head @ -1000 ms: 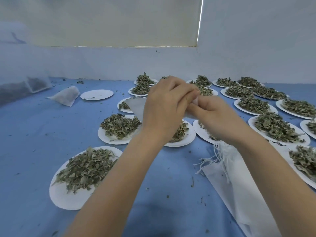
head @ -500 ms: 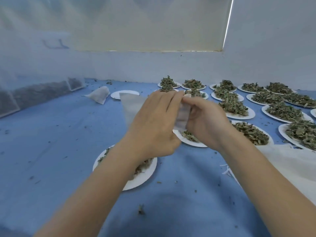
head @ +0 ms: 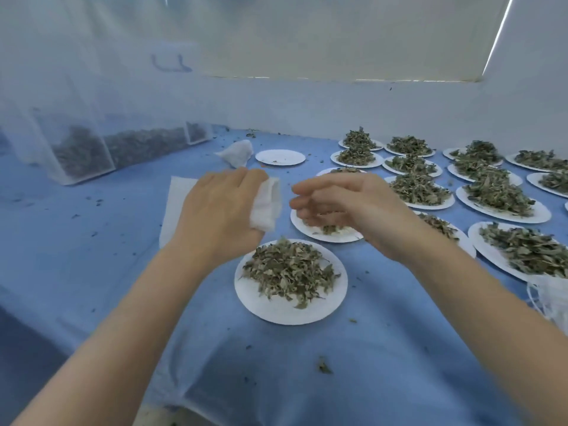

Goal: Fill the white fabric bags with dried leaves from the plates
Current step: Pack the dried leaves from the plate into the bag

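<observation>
Leaf-heaped plate (head: 290, 309) before both hands, further plates (head: 504, 207) behind-right.

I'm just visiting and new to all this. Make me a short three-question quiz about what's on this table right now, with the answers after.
1. True or false: the left hand grips a white fabric bag.
2. Which plate has almost no leaves on it?
A. the nearest plate
B. the far plate beside the filled bag
C. the plate under the right hand
3. Fill in: the table is covered with a ____ cloth.

Key: 1 true; 2 B; 3 blue.
</observation>
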Motion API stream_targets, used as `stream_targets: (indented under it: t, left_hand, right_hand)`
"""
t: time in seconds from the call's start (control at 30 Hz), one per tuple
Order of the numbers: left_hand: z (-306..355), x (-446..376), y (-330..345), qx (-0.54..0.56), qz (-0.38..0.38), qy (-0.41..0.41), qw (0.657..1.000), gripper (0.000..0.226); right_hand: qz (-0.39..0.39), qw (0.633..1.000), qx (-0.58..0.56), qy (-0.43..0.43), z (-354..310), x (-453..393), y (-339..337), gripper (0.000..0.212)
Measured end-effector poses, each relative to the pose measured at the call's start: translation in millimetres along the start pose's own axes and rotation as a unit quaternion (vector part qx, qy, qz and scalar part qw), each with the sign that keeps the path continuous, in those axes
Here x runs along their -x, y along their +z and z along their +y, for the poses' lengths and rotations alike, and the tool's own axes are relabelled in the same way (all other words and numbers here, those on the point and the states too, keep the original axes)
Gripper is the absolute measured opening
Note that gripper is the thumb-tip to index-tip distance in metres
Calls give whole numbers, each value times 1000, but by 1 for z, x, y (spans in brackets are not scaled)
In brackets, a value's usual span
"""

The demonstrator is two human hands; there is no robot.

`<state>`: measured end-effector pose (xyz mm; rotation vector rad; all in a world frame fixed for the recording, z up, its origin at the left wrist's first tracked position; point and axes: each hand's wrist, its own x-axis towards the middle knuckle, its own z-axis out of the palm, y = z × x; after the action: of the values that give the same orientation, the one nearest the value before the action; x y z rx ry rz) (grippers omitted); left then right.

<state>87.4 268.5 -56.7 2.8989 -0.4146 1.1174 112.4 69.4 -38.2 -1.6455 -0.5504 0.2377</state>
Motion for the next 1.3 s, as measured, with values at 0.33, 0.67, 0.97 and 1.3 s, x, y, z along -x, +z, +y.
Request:
stream_targets:
  t: [0.33,0.67,0.97,1.3]
  left_hand:
    - [-34,-22,51,87,-158,-43,983,56]
    - [-36,-28,80,183,-155,-54,969,65]
    - [-36,-10,78,297,-95,-90,946,52]
    - [-11,-9,72,295,11,-64,953,50]
  right_hand:
    - [-127,861,493,11,43,-5,1,71]
    - [-73,853,507,-97,39,-8,10,28]
    - [34,927,361,-96,17,-10,-7,18]
    - [149,909,367,-131,17,-28,14,10]
